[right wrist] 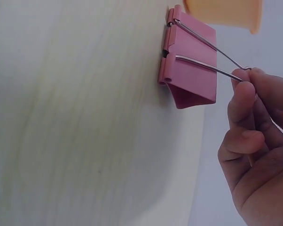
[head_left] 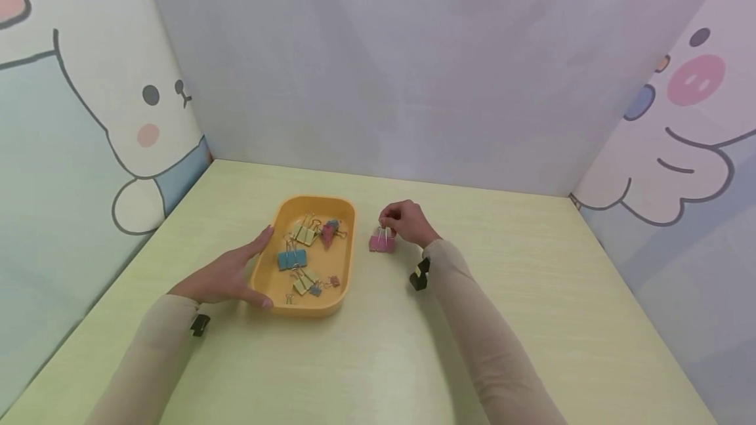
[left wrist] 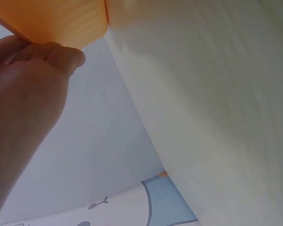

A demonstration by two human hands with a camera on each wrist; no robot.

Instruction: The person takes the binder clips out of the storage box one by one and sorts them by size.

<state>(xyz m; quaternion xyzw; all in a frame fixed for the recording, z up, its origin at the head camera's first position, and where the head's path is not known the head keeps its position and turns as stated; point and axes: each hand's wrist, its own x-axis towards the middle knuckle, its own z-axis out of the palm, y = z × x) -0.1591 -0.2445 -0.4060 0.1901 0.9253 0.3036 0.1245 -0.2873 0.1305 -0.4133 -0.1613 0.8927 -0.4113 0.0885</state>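
Observation:
My right hand (head_left: 410, 223) pinches a wire handle of a large pink binder clip (right wrist: 191, 63) between thumb and fingertips. The clip is at the table, just right of an orange tray (head_left: 310, 312); in the right wrist view its spine edge faces the tabletop. Against the tray's left side rests my left hand (head_left: 227, 277), fingers spread along the wall and thumb at the near corner. Inside the tray lie a blue binder clip (head_left: 292, 260), yellow binder clips (head_left: 306, 235), a pink-red clip (head_left: 327, 235) and several smaller ones.
The pale yellow table (head_left: 531, 281) meets a plain grey wall (head_left: 384, 71) at the back. Side panels with cartoon animals stand left and right. A small black clip-like piece (head_left: 420, 274) is by the right sleeve, another (head_left: 200, 325) by the left.

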